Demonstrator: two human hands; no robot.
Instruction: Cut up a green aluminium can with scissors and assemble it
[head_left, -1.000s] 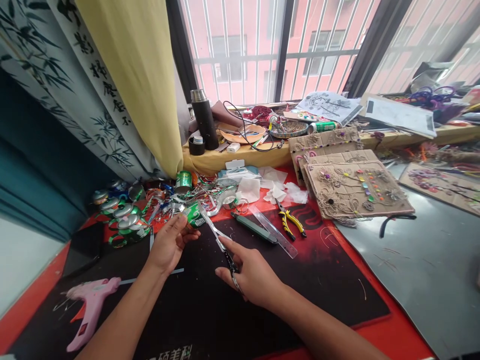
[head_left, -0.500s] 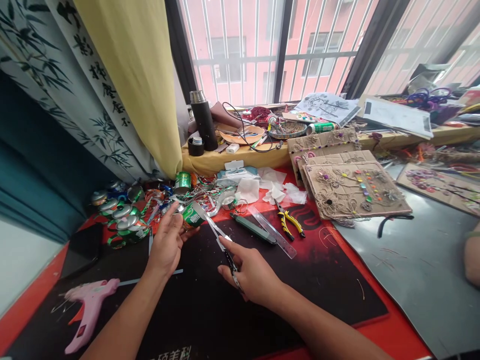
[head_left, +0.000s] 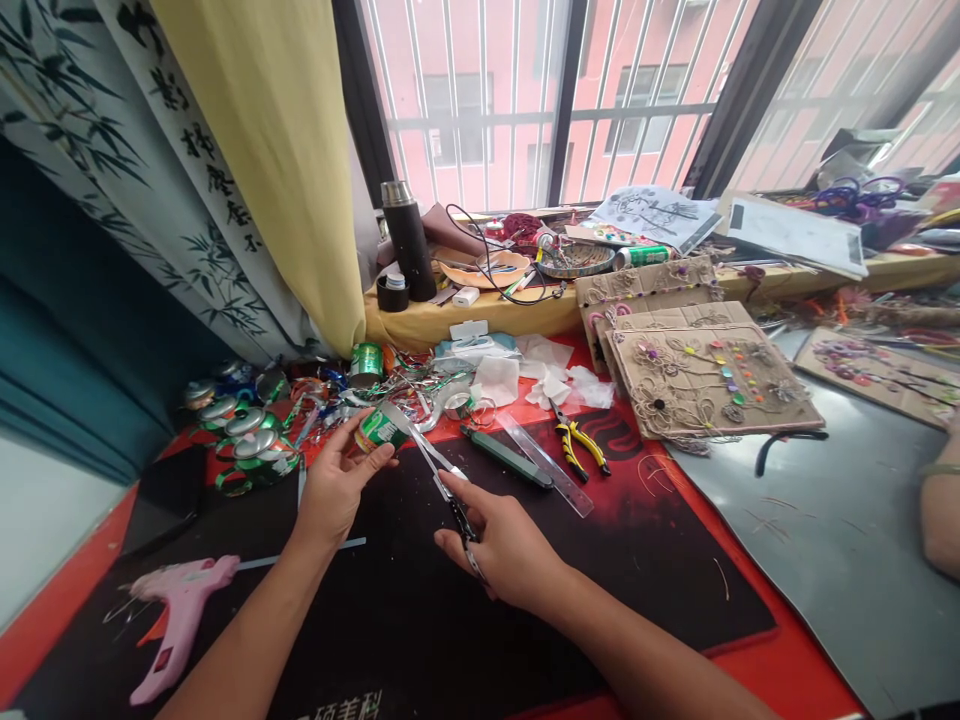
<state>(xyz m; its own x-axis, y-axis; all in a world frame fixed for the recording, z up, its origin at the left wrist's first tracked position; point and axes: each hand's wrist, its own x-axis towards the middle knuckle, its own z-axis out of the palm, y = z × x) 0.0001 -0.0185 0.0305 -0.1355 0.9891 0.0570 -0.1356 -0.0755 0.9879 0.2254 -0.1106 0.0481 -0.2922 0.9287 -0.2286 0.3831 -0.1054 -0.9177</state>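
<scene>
1. Black mat (head_left: pixel 420 640), nearest the viewer, with pale lettering along its near edge. A pink glue gun (head_left: pixel 180 610) lies at its left.
2. Right hand (head_left: pixel 502 545), above the mat, closed about the handles of the scissors (head_left: pixel 441 482), index finger extended along them. The blades point away and to the left.
3. Left hand (head_left: pixel 334 495), clamped on the can (head_left: pixel 382 425); the thumb lies along its near side, the fingers at its left end. The can thus sits at the fingertips, beyond the palm, tilted and raised over the mat's far part.
4. Scissor tips, at the can's right end, which projects clear of the left hand's grip. Whether the blades bite the metal cannot be told.
5. Green cutter (head_left: pixel 506 457), clear ruler (head_left: pixel 551 470) and yellow-and-black pliers (head_left: pixel 577 445), side by side, right of and beyond the scissors.
6. Cut cans (head_left: pixel 259 445), heaped to the left; white tissues (head_left: pixel 499 380) lie farther right, and decorated cardboard (head_left: pixel 720 370) beyond the pliers.
7. Black flask (head_left: pixel 409 245), upright on the sill before the barred window (head_left: pixel 480 110).
</scene>
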